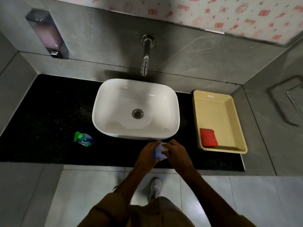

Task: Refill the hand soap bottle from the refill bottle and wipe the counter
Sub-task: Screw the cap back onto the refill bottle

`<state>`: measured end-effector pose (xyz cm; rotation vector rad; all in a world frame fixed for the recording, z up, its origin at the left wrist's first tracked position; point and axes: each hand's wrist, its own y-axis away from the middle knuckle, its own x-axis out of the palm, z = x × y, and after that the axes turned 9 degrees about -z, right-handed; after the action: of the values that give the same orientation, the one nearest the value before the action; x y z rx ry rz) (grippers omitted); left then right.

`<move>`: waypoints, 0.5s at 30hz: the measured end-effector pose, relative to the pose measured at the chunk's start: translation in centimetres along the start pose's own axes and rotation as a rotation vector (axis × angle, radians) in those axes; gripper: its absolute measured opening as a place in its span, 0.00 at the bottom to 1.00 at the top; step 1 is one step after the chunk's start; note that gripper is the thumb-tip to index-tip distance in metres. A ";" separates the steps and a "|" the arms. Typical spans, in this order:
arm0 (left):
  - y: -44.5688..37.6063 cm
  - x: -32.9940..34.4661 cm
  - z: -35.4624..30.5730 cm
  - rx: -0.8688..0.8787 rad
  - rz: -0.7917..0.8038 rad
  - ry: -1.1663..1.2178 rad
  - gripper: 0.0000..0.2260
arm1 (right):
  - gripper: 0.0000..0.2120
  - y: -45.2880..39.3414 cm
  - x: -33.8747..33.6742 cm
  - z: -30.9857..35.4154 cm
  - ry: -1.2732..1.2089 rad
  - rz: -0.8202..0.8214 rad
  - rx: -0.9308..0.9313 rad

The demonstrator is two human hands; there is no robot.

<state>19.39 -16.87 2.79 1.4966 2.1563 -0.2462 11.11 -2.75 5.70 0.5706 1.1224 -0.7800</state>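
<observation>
refill bottle (158,151) between both hands

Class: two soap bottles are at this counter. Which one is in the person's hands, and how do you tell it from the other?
The pale blue bottle with the white cap, gripped by the left hand and right hand before the basin. The green-pump bottle stands alone, untouched, on the counter's left.

A bathroom or washroom, seen from above. A white vessel basin (135,108) sits on a black stone counter (49,115), under a chrome wall-mounted tap (146,54). Grey tiles (196,59) cover the walls, a soap dispenser (47,33) is fixed to the left wall, and pale tiles (91,185) cover the floor.
</observation>
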 end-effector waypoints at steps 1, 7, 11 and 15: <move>0.0 0.0 0.0 0.001 -0.006 -0.001 0.33 | 0.16 0.1 0.1 0.0 -0.012 -0.007 0.011; -0.2 -0.2 0.1 0.016 0.005 -0.022 0.34 | 0.15 -0.1 0.1 0.4 -0.126 -0.082 0.084; 0.1 -0.4 0.5 -0.012 0.116 -0.012 0.38 | 0.31 1.1 0.4 -0.4 -0.192 0.000 0.133; 1.8 -1.5 2.3 -0.019 0.042 0.003 0.31 | 0.42 1.8 1.8 0.4 -0.337 0.045 0.265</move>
<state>22.09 -18.36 1.78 1.5303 2.1209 -0.2082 13.17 -2.46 4.16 0.6551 0.6992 -0.9534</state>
